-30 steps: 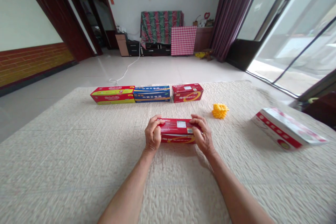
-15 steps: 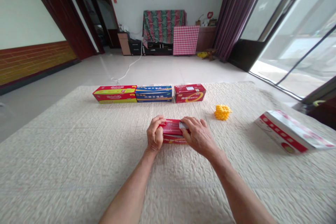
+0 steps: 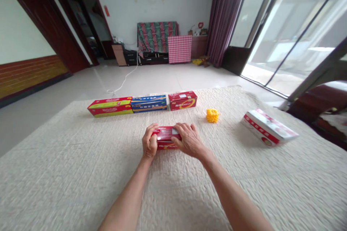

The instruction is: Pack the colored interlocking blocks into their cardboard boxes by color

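Observation:
A small red box (image 3: 166,134) lies on the cream quilted cover in front of me. My left hand (image 3: 150,142) grips its left end, fingers over the top edge and thumb at the near side. Over the right end, my right hand (image 3: 189,139) is closed with the fingertips on the top and the thumb at the near edge. Behind it stand a red and yellow-green box (image 3: 110,107), a blue box (image 3: 149,104) touching it, and another red box (image 3: 182,100) a small gap to the right.
On the cover (image 3: 81,173), a yellow knobbly block (image 3: 212,115) sits right of the hands. Farther right lies a white and red box (image 3: 269,127). Beyond the cover are a tiled floor, a cloth-draped cabinet (image 3: 157,38) and glass doors (image 3: 271,39).
The view has tilted up and turned right, so everything appears shifted left. Both hands keep their hold on the small red box.

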Demonstrator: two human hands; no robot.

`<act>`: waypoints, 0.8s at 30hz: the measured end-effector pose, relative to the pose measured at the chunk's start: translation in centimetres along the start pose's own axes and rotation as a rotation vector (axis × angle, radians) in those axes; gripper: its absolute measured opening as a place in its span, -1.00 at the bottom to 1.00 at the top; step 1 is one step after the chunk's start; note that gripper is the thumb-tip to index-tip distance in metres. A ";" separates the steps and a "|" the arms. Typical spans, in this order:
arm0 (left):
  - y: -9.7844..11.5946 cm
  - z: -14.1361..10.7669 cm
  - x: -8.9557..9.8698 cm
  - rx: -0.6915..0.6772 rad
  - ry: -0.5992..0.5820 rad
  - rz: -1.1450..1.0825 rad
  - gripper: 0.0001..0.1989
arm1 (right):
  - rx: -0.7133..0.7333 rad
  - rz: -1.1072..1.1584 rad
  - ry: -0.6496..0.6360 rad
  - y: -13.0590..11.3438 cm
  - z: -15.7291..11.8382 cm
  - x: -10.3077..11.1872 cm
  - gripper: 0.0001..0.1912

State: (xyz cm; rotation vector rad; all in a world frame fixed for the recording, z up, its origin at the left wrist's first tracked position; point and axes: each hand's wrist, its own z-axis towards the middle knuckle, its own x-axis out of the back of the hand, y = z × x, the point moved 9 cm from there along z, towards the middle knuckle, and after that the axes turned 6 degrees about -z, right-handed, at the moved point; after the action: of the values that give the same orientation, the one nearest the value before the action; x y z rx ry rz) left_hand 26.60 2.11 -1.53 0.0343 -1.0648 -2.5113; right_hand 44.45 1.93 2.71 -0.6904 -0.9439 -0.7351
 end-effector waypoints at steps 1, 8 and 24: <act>-0.1 0.0 -0.1 -0.003 -0.008 -0.004 -0.69 | 0.006 -0.011 -0.003 -0.1 -0.2 0.0 -0.60; -0.7 0.2 0.3 0.051 0.028 -0.042 -0.70 | 0.078 -0.071 -0.096 -0.1 -0.3 -0.8 -0.34; -9.7 6.0 -10.7 0.618 0.075 -0.501 -0.54 | 0.018 -0.050 -0.254 8.3 0.8 0.3 -0.36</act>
State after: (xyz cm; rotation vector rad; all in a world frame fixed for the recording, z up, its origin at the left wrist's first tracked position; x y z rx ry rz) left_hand 31.81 16.31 -5.49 0.6330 -1.9493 -2.4341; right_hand 50.80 7.21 1.69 -0.7580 -1.2018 -0.6922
